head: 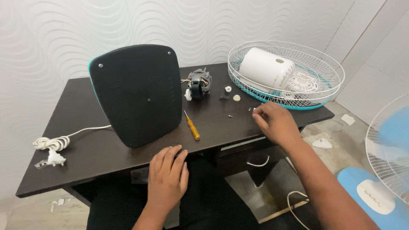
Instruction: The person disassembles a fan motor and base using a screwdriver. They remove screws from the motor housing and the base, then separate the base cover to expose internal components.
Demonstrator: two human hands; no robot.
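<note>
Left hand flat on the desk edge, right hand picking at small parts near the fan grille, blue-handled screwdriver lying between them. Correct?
Not quite: the head view shows the screwdriver has a yellow-orange handle, not blue. The rest holds: left hand flat on the desk edge, right hand at the small parts near the fan grille.

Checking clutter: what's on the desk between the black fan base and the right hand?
Head view: a yellow-handled screwdriver lies on the dark wooden desk between the black fan base and the right hand.
</note>
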